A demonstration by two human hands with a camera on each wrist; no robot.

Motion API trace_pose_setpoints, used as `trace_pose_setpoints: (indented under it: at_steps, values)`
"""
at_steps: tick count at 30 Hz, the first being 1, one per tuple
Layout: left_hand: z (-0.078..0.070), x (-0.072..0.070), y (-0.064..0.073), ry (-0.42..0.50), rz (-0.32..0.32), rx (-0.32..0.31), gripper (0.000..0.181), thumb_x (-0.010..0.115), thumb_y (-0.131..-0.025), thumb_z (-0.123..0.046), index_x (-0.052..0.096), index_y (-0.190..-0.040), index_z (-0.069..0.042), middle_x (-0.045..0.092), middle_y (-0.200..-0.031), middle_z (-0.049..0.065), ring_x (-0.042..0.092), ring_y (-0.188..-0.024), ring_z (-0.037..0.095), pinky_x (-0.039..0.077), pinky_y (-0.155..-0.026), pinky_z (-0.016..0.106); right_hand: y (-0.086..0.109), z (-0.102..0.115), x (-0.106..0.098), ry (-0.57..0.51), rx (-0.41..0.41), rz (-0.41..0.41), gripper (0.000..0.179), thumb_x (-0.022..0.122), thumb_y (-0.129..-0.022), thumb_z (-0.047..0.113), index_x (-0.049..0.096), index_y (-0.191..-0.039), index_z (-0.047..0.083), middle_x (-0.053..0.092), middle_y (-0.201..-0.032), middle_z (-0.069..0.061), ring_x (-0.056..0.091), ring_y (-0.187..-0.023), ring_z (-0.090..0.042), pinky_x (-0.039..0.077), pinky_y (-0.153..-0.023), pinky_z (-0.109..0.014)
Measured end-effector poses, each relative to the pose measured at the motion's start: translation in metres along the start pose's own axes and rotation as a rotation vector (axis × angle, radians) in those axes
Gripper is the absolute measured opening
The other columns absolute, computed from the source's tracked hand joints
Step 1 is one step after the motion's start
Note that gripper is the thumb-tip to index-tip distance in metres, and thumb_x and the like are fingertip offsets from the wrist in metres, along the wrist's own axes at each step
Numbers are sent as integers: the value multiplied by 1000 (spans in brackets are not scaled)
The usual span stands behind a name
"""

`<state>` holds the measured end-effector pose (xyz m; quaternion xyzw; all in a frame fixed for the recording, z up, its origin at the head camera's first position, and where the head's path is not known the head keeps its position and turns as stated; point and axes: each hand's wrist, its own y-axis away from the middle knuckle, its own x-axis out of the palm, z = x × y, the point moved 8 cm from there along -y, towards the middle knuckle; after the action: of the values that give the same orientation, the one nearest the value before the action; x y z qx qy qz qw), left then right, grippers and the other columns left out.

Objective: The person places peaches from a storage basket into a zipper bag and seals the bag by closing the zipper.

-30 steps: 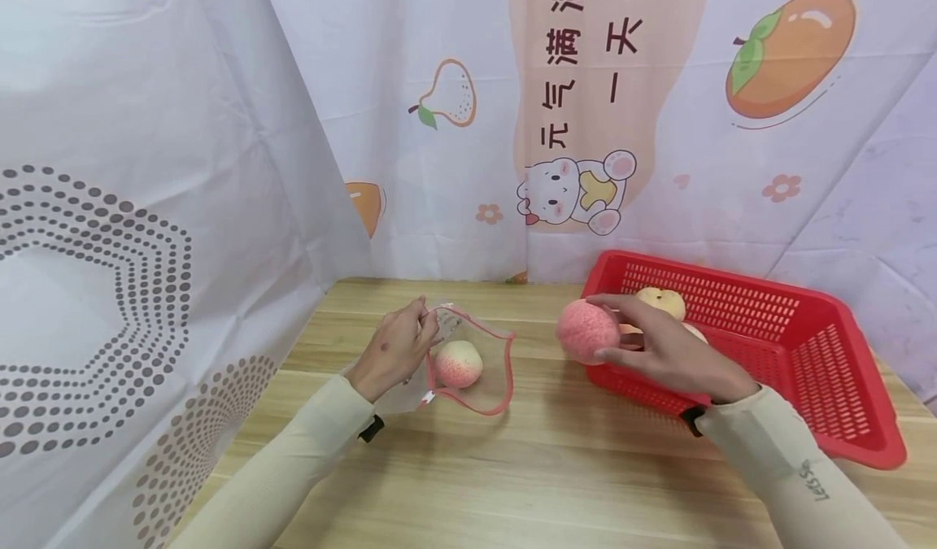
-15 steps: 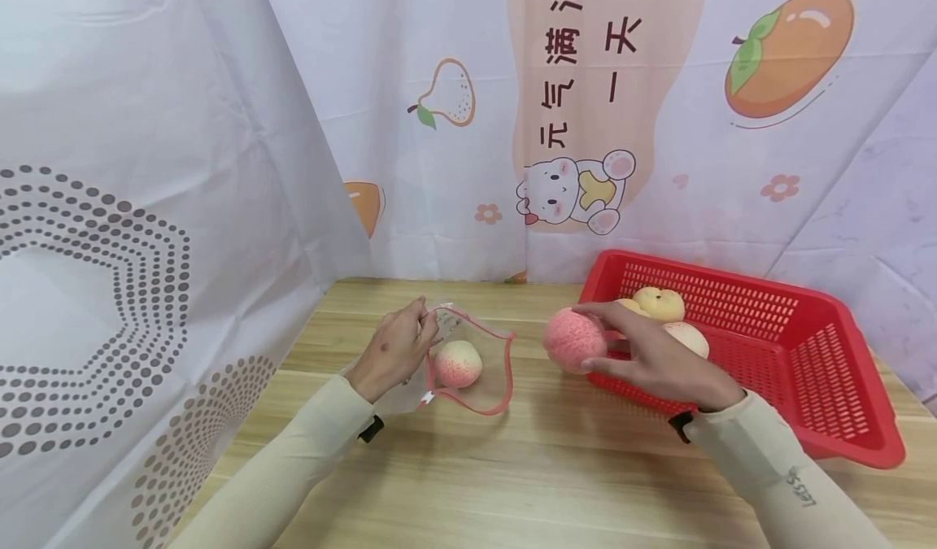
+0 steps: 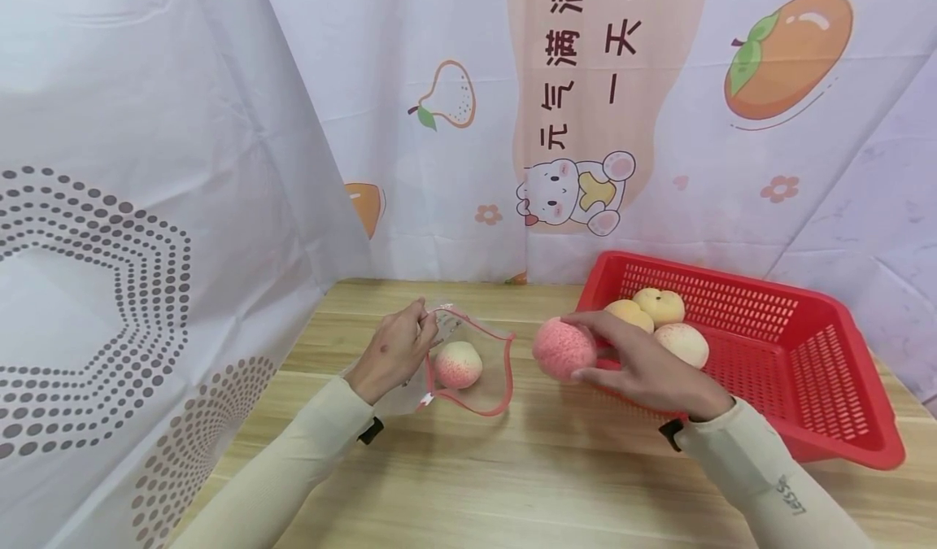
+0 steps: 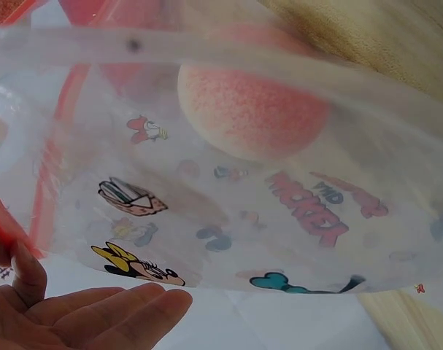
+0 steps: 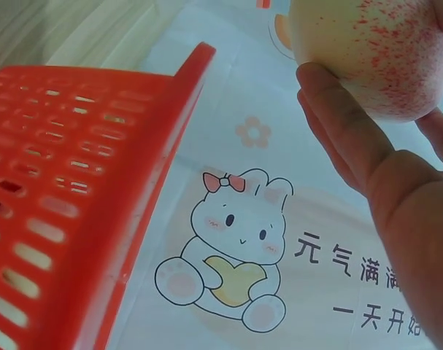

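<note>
My left hand (image 3: pixel 395 350) pinches the edge of a clear plastic zip bag (image 3: pixel 494 380) with a pink-red border, its mouth spread toward the right. Inside it lies a pale peach (image 3: pixel 459 365) with a pink blush. Cartoon prints cover the bag in the left wrist view, where the peach (image 4: pixel 254 109) shows through the plastic. My right hand (image 3: pixel 651 368) grips a pink peach (image 3: pixel 562 349) between thumb and fingers, above the table between the bag and the red basket. From the right wrist, that peach (image 5: pixel 374 55) shows a cream side with red speckles.
A red plastic basket (image 3: pixel 845 443) stands on the right of the wooden table (image 3: pixel 505 484). At its left end sit a speckled pale peach (image 3: pixel 682 344), a yellow fruit (image 3: pixel 631 315) and a flattened yellowish fruit (image 3: pixel 660 306). Printed cloth (image 3: pixel 439 248) hangs behind and at left.
My right hand has carried the pink peach leftward and slightly down, away from the basket toward the bag, uncovering the fruit behind it. My left hand and the bag stay in place.
</note>
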<state>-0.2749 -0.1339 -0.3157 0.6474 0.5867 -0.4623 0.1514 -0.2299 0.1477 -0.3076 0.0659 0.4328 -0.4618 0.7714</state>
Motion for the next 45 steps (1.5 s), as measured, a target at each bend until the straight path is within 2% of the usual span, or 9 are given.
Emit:
trace_pose_setpoints:
  at_steps: [9, 17, 25, 35, 38, 45]
  values:
    - [1, 1, 1, 11, -2, -8, 27, 43, -103, -14, 46, -77, -11, 42, -57, -2, 36, -49, 8, 36, -47, 23, -3, 5, 7, -38, -11, 16, 66, 79, -86, 33, 50, -142, 13, 56, -134, 5, 56, -116, -13, 53, -95, -35]
    - [2, 1, 3, 25, 10, -23, 27, 43, -104, -15, 47, -78, -11, 43, -56, -1, 34, -36, 6, 35, -39, 22, -5, 8, 13, -70, -20, 26, 65, 79, -87, 34, 50, -142, 15, 56, -132, 7, 56, -114, -12, 51, -96, -34]
    - [2, 1, 3, 6, 7, -26, 27, 43, -104, -17, 48, -78, -12, 45, -58, 0, 33, -41, 7, 35, -44, 23, -6, 10, 19, -93, -53, 25, 62, 77, -89, 34, 50, -141, 16, 57, -132, 8, 57, -116, -12, 51, -96, -34]
    - [-1, -1, 3, -1, 4, -2, 28, 43, -104, -16, 46, -77, -12, 42, -56, -2, 33, -48, 8, 33, -47, 23, -9, 12, 31, -241, -44, 68, 62, 77, -90, 20, 47, -144, 18, 52, -138, 3, 56, -120, -19, 54, -91, -31]
    - [-1, -1, 3, -6, 0, -2, 28, 43, -104, -15, 46, -77, -12, 41, -57, -2, 33, -50, 8, 33, -47, 23, -10, 12, 35, -280, -43, 80, 62, 76, -90, 20, 46, -144, 18, 51, -139, 2, 54, -123, -20, 53, -93, -31]
    - [0, 0, 5, 0, 11, -16, 27, 42, -104, -16, 47, -78, -12, 40, -56, -3, 33, -46, 7, 34, -45, 23, -13, 13, 44, -348, -56, 93, 61, 76, -90, 21, 46, -144, 18, 51, -139, 2, 53, -125, -20, 52, -95, -30]
